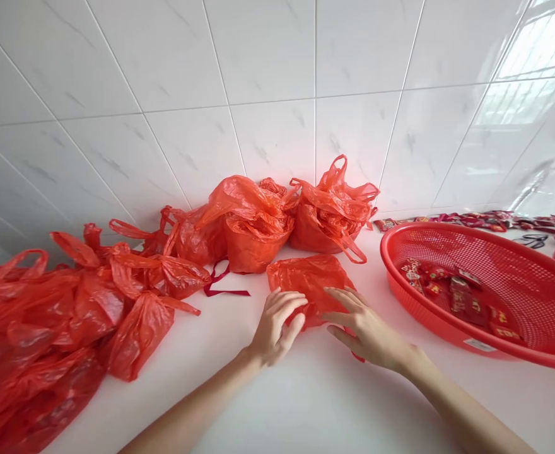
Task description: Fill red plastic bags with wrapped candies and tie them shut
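A flat, empty red plastic bag [308, 279] lies on the white table in front of me. My left hand [277, 325] rests on its near left edge with fingers spread and curled onto the plastic. On the bag's near right edge sits my right hand [363, 326], fingers extended toward the left hand. Both hands touch the bag; whether either pinches it is unclear.
Filled, tied red bags [253, 224] stand against the tiled wall, and a heap of red bags [60, 315] covers the left. A red mesh basket [537, 302] with several small red packets [457, 293] sits at right. More packets [476, 219] lie behind it.
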A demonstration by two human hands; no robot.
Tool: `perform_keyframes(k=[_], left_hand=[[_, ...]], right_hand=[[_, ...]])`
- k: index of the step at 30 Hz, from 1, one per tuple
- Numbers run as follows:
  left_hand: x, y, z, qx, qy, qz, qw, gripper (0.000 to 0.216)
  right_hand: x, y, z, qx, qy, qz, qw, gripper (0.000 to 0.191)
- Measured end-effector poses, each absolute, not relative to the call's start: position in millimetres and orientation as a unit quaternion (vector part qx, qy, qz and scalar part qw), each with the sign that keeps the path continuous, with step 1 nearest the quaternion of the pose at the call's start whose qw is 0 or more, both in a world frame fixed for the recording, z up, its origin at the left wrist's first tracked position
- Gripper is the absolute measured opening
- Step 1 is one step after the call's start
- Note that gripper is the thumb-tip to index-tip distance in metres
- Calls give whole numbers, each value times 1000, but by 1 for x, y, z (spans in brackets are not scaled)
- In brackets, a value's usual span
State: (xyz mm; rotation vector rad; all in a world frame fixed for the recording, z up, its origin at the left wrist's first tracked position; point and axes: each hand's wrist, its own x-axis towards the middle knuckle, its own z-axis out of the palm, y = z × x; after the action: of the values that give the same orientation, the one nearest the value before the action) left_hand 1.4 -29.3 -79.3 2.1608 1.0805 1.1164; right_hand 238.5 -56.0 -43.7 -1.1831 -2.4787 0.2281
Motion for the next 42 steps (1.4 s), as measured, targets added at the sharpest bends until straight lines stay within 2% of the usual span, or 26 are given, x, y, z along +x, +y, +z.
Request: perform_keyframes(k=[3,6,10,13,19,25,29,33,35,39,42], left_hand=[[7,-33,-83,753,425,416,281,39],[8,-34,-91,723,439,439,303,38],[1,-32,-96,746,437,435,252,43],[1,-33,-90,759,414,457,207,36],[6,-44,-54,743,334,549,188,13],[-5,-56,-3,669,283,651,220,11],[-22,-48,16,575,320,712,247,9],[-35,-40,29,575,412,659,255,13],[-34,-43,35,632,435,606,209,18],[-17,-61,40,756,360,547,-5,25],[5,-72,28,853,250,457,-45,25]], right_hand=[[235,-56,-50,-431,-883,62,174,26],[230,-55,-57,-410,-892,17,188,28],[220,-58,-64,-336,-907,-31,252,32],[213,-60,-72,-325,-908,-46,262,35],[212,-54,-89,-395,-885,-83,231,42],[216,-55,-69,-493,-832,-70,243,42],[222,-60,-45,-533,-809,-45,243,43],[226,-58,-37,-548,-792,-69,259,42],[226,-56,-41,-544,-789,-97,267,35],[224,-52,-49,-525,-794,-124,280,27],[223,-52,-50,-515,-795,-130,292,24]])
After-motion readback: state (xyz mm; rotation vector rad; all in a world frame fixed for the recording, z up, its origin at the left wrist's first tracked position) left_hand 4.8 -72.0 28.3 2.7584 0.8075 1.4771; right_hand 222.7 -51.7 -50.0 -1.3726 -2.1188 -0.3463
